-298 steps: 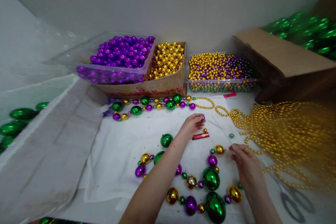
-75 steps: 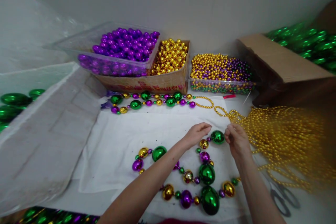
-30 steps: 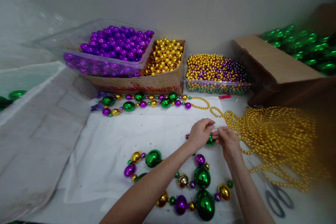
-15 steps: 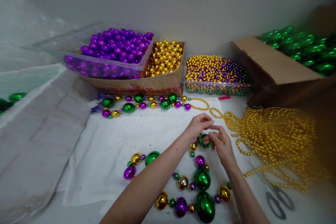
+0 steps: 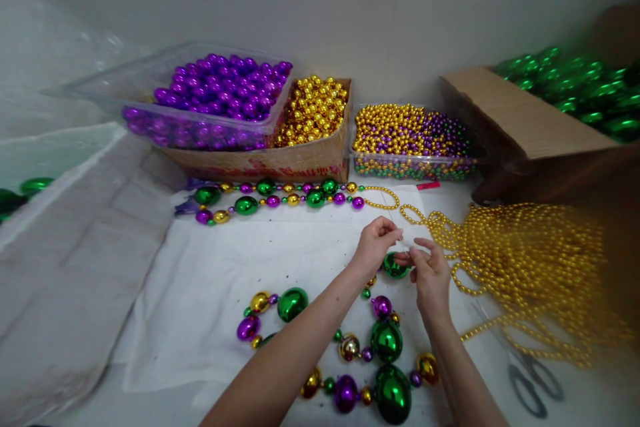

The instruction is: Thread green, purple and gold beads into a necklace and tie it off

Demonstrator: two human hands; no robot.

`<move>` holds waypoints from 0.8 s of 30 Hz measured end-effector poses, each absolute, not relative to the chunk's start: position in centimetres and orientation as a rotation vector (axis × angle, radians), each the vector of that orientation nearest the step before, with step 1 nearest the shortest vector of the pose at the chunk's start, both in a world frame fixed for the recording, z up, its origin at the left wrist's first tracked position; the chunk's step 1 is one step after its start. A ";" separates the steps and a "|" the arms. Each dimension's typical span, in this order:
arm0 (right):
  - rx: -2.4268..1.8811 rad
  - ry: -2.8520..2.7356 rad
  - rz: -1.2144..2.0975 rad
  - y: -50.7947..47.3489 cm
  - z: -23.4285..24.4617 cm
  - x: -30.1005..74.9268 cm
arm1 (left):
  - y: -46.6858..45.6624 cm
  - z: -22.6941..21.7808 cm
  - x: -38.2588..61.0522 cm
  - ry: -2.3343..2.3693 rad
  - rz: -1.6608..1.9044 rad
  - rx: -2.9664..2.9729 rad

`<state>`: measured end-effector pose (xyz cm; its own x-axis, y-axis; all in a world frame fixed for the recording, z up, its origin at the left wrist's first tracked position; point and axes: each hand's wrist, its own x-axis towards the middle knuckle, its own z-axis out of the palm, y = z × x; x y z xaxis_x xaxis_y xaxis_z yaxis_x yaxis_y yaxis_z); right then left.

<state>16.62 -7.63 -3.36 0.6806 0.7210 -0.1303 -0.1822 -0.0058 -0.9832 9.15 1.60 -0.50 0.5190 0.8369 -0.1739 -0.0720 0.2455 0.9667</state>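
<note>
Between my hands runs a thin pale thread, hard to see in full. My left hand point(image 5: 376, 241) is closed in a pinch on it, thumb against fingers. My right hand point(image 5: 428, 271) also pinches the thread with thumb and finger, its other fingers partly hidden. Just below the fingertips is a green bead point(image 5: 395, 267), close to the right fingers. From there a strand of large shiny beads point(image 5: 393, 392) in green, purple and gold curves over the white cloth point(image 5: 200, 280). My left forearm covers part of that strand.
Behind lie a finished-looking bead necklace point(image 5: 246, 205), a tub of purple beads point(image 5: 225, 90), a box of gold beads point(image 5: 317, 110) and a tub of small mixed beads point(image 5: 410, 140). Gold bead chains point(image 5: 525, 260) and scissors point(image 5: 527, 383) lie right, near a cardboard box point(image 5: 530, 117).
My right hand has moved slightly right and down, away from the left hand, and the gap between them has widened. My left hand has shifted slightly left.
</note>
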 end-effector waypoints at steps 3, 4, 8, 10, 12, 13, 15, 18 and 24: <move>-1.496 -0.513 0.502 -7.9 -2.9 16.3 | 1.3 -0.2 9.1 0.825 0.753 1.150; -1.524 -0.544 0.411 -8.0 -2.7 16.2 | 1.2 0.0 9.1 0.824 0.760 1.151; -1.467 -0.510 0.356 -8.0 -1.3 16.6 | 1.1 1.0 8.8 0.811 0.772 1.164; -1.338 -0.368 0.464 -8.0 -0.3 17.2 | 1.0 1.6 8.7 0.800 0.780 1.166; -1.202 -0.219 0.607 -8.1 1.0 18.0 | 1.0 2.4 8.5 0.784 0.789 1.168; -1.140 -0.157 0.690 -8.2 1.6 18.3 | 1.0 2.8 8.4 0.769 0.794 1.172; -1.009 -0.062 0.858 -8.5 3.1 18.9 | 1.1 3.9 8.1 0.724 0.808 1.188; -0.811 -0.068 1.036 -9.0 5.0 19.2 | 1.3 6.1 7.5 0.646 0.850 1.237; -1.141 -0.564 0.849 -9.4 6.2 18.2 | 1.3 10.2 6.5 0.518 0.946 1.405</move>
